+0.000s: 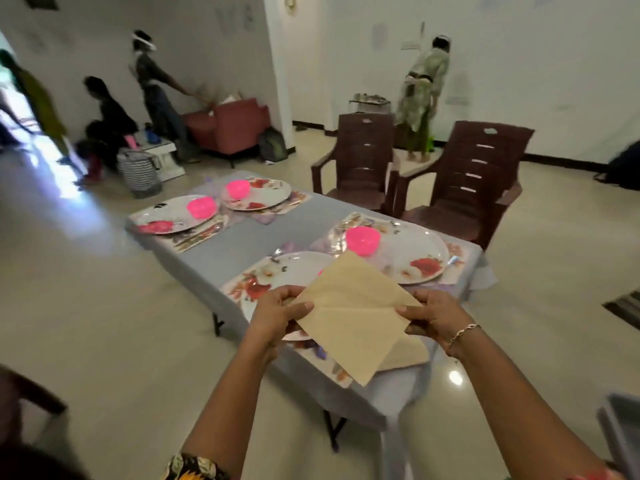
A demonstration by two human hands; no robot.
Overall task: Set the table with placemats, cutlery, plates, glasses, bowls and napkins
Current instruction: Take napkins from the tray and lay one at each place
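I hold a beige napkin [349, 313] above the near end of the table [263, 237], my left hand [277, 313] pinching its left corner and my right hand [433, 320] its right corner. Another beige napkin [408, 355] lies on the table under it. Below the held napkin a white floral plate [291, 271] rests on a floral placemat [242, 282]. To the right is a second plate [415, 258] with a pink bowl [363, 239]. At the far end two more plates [169, 216] [266, 194] each carry a pink bowl [202, 206] [238, 189].
Two brown plastic chairs [360, 157] [481, 178] stand at the table's right side. A red armchair [232, 126] and a striped bag [138, 173] are at the back left. Several people stand by the far walls. A grey bin edge [620, 431] shows at the lower right.
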